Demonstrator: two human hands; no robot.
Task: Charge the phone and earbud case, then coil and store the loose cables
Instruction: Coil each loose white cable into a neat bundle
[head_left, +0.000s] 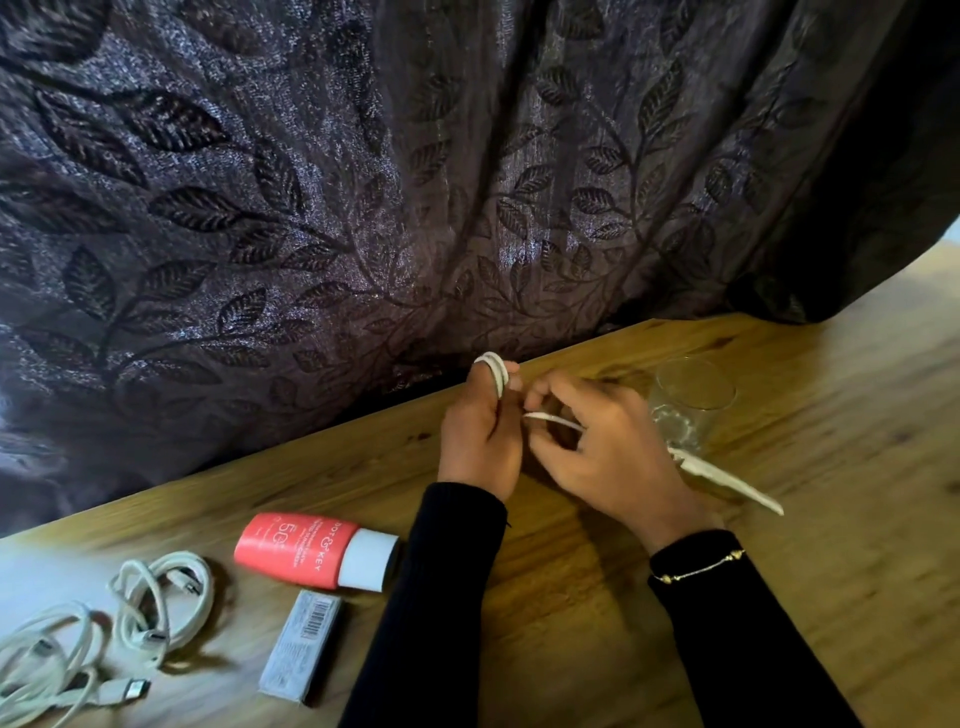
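Left hand (480, 431) holds a white cable (496, 371) looped over its fingers; right hand (605, 447) pinches the loose run. Even tension should keep turns neat.

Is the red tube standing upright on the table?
No, the red tube lies on its side on the wooden table, its white cap pointing right.

Both arms wore long black sleeves (447, 597) reaching the wrists. A thin gold chain bracelet (698, 567) with small beads circled the right cuff.
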